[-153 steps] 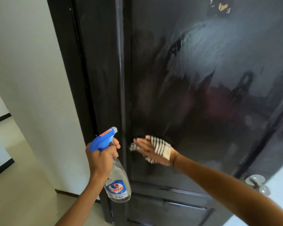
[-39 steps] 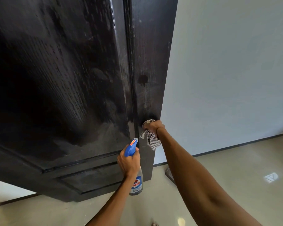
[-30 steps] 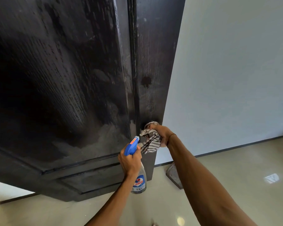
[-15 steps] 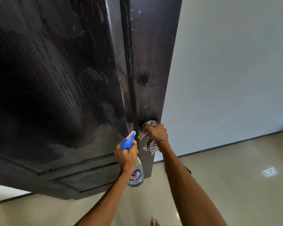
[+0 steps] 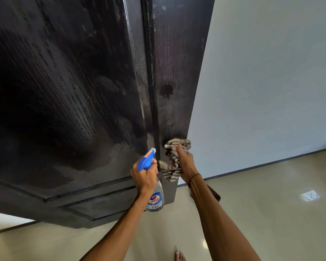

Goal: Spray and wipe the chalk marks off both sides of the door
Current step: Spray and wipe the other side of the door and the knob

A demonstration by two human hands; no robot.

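Compared with half a second earlier, the right hand [image 5: 186, 162] has barely shifted; its fingers stay curled round a bunched grey-and-white striped cloth [image 5: 174, 159], pressing it against the narrow right-hand stile of the tall, dark brown wooden panelled door [image 5: 73, 91], low down and near the outer edge. Five seconds ago the view showed a different face of the door, so the wiping now appears to be on the second side.

Just left of the cloth, the left hand [image 5: 144, 175] is wrapped round the neck of a clear plastic spray bottle with a blue trigger head [image 5: 152, 185], nozzle aimed up towards the door and not far from it. The bottle hangs below the fist, its label facing the viewer.

Further out, damp, smeared patches sheen across the large panel on the left, and pale streaks remain higher on the stile, suggesting more wiping is needed. A plain pale wall [image 5: 271, 81] fills the right, with glossy beige floor tiles [image 5: 271, 213] nearest the viewer.
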